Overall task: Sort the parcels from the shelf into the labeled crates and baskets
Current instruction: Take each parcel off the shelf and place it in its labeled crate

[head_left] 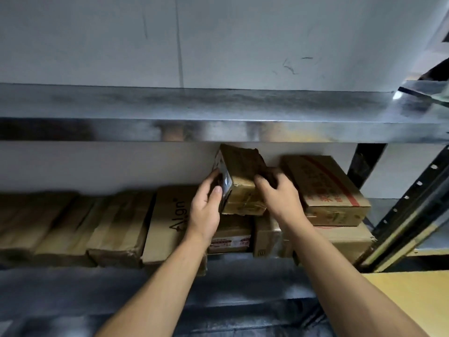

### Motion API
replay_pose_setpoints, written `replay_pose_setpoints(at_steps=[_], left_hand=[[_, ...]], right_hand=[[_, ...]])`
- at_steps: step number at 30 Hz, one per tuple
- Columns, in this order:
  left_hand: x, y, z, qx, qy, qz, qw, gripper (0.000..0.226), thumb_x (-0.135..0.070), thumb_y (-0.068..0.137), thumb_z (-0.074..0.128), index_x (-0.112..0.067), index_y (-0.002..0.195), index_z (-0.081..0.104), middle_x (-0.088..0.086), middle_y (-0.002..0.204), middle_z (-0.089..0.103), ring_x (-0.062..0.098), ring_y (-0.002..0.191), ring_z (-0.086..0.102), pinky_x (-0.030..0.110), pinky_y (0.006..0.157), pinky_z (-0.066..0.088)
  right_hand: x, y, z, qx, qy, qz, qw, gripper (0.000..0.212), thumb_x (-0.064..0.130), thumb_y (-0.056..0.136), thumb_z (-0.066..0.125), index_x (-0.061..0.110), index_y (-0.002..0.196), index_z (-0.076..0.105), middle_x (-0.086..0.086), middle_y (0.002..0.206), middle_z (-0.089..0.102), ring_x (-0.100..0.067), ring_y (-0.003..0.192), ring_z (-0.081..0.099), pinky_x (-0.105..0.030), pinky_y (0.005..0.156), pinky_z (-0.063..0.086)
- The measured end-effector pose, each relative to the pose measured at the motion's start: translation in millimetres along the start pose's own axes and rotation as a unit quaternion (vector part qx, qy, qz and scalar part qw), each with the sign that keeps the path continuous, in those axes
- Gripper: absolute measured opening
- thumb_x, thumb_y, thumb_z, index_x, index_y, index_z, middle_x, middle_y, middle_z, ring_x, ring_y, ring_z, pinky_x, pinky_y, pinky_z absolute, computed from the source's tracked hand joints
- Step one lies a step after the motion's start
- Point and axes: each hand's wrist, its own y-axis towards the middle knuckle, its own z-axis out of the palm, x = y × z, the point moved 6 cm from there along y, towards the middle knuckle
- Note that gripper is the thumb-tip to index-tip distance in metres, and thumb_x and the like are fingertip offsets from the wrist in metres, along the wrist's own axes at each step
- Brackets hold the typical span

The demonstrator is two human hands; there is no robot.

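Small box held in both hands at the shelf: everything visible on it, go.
The small box is brown cardboard, taped, its far end crumpled, with a dark label on its left face. It sits tilted, far end raised toward the upper shelf, above the lower boxes; contact with them is unclear. The left hand holds the labelled face, the right hand curls over the right edge.

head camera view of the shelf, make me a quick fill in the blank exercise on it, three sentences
1. The left hand grips the small taped parcel at its left end; the right hand grips its ____ side.
2. The box printed "Align" lies to the ____ of that parcel.
3. The red-printed box rests on ____ of another carton.
Missing words: right; left; top.
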Motion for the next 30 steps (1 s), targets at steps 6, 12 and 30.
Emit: replay_pose_setpoints(at_steps=[6,12,30], left_hand=[[-10.1,-23.7,-73.9,-0.124,0.044,0.039,0.991,0.05,-0.04,0.081,0.067,-0.066,0.119,0.049,-0.017,0.14,0.048,0.008,0.128,0.051,0.035,0.105,0.047],[-20.5,-57.6,-143.2,-0.108,0.003,0.011,0.994,0.048,-0.035,0.085,0.065,-0.061,0.123,0.053,-0.013,0.136,0.057,0.012,0.122,0.06,0.038,0.095,0.053],[-105.1,-210.3,-445.7,-0.283,0.25,0.043,0.925,0.06,-0.029,0.085,0.064,-0.054,0.136,0.044,-0.009,0.139,0.055,0.007,0.123,0.056,0.039,0.091,0.058]], right_hand=[[0.5,-35.4,65.6,0.101,0.197,-0.001,0.975,0.02,0.035,0.098,0.06,0.034,0.118,0.065,0.003,0.12,0.069,-0.017,0.112,0.066,-0.047,0.097,0.056],[32.8,-69.0,141.6,0.208,0.219,0.007,0.953,0.025,0.023,0.105,0.054,0.043,0.109,0.068,0.009,0.115,0.07,-0.017,0.112,0.067,-0.042,0.095,0.057],[202.3,-265.3,384.3,0.457,0.228,-0.115,0.852,0.058,0.048,0.079,0.075,0.056,0.128,0.045,0.007,0.133,0.062,-0.016,0.113,0.068,-0.046,0.09,0.06]])
